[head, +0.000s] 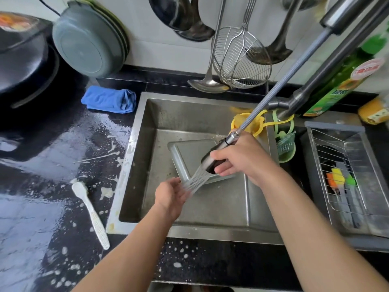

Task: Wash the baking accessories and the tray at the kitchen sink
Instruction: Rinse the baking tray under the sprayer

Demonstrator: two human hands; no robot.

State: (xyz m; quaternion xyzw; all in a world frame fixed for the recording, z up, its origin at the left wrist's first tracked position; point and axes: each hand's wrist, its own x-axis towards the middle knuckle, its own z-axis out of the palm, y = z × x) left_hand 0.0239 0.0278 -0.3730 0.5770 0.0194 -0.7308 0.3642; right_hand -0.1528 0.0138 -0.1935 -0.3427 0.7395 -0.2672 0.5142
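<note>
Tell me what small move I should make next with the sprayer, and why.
Probably swing the sprayer head in your right hand back over the baking tray. The water now runs over your open left hand, while the tray lies in the sink just behind the stream, and the white brush sits out on the wet counter.

Both bare forearms reach forward, the right hand (242,159) with fingers and thumb curled in a firm grip round the pull-out sprayer head (212,157), the left hand (171,196) lower, open, fingers relaxed under the spray.
</note>
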